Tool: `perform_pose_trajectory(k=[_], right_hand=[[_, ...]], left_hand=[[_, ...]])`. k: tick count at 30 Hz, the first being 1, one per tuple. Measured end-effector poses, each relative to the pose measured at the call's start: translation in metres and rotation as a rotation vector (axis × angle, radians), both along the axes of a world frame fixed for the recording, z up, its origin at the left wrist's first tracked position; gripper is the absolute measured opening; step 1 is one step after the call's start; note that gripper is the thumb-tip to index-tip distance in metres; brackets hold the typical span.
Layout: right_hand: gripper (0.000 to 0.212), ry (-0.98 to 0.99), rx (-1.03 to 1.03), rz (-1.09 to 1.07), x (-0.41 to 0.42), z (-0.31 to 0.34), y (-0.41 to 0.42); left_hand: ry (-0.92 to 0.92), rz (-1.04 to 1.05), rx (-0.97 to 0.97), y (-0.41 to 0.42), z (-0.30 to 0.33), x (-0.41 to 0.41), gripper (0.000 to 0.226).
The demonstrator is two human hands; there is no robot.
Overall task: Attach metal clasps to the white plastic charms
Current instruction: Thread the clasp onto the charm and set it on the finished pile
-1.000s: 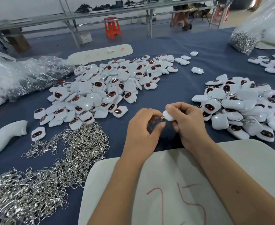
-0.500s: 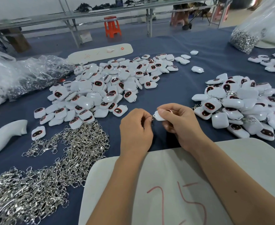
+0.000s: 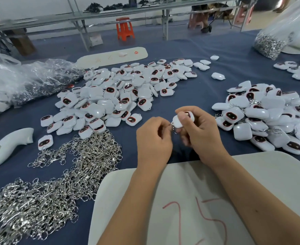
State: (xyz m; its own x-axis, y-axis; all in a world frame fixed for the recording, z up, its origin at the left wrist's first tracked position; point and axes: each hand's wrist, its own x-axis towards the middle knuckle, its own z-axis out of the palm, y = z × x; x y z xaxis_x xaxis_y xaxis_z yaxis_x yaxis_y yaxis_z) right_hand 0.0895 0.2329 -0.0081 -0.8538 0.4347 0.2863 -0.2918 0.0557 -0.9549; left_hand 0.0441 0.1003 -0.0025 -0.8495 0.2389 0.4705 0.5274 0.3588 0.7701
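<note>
My right hand [image 3: 201, 134] pinches a white plastic charm [image 3: 178, 120] between thumb and fingers, above the blue table. Close beside it, my left hand [image 3: 153, 140] has its fingertips closed on a small metal clasp [image 3: 173, 127] at the charm's left edge. The clasp is mostly hidden by fingers. A large spread of loose white charms [image 3: 121, 96] with dark faces lies to the upper left. At the right sits a second pile of charms [image 3: 262, 115] with bits of chain among them. A heap of silver clasps [image 3: 57, 175] covers the table's lower left.
A white foam board [image 3: 189, 206] marked "25" in red lies under my forearms. A white handle-shaped tool [image 3: 7, 147] rests at the far left. Clear plastic bags [image 3: 27, 76] sit at the upper left, and a bag of clasps [image 3: 269, 43] at the upper right.
Both hands drifted slightly left and stayed joined. The charm turned in my right hand, and my left fingers closed tighter around the clasp at its edge.
</note>
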Motion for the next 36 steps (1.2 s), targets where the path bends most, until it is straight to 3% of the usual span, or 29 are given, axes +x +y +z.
perform_pose_trajectory(k=[4,7,9,13,16,22,27,29,32,36], right_hand=[[0.016,-0.005,-0.174,0.139,-0.002,0.000,0.002],[0.019,0.004,-0.260,0.193,-0.004,-0.001,0.001],[0.028,0.007,-0.306,0.231,-0.003,-0.001,0.002],[0.037,-0.009,-0.292,0.248,-0.003,-0.002,0.001],[0.033,-0.029,-0.257,0.237,-0.003,-0.004,0.001],[0.027,-0.031,-0.227,0.225,-0.002,-0.005,0.001],[0.022,-0.082,-0.075,0.162,-0.001,-0.006,-0.001],[0.022,-0.090,-0.014,0.141,-0.001,-0.006,-0.003],[0.024,-0.031,-0.091,0.161,0.001,-0.003,-0.003],[0.027,0.005,-0.194,0.203,0.000,0.000,-0.001]], left_hand=[[-0.467,-0.083,0.468,0.007,0.001,0.000,0.016],[-0.693,-0.181,0.624,0.008,-0.001,-0.002,0.010],[-0.746,-0.199,0.672,0.008,-0.001,-0.002,0.012],[-0.638,-0.093,0.631,0.009,0.000,-0.002,0.015],[-0.372,0.036,0.392,0.007,-0.001,-0.003,0.018],[0.104,0.086,-0.092,-0.001,0.005,-0.001,0.014],[0.165,0.063,-0.368,-0.003,0.009,-0.003,0.011],[0.175,0.042,-0.388,-0.004,0.008,-0.005,0.007],[0.023,0.033,-0.109,-0.003,0.003,-0.005,0.012],[-0.672,-0.063,0.600,0.009,0.001,-0.001,0.010]])
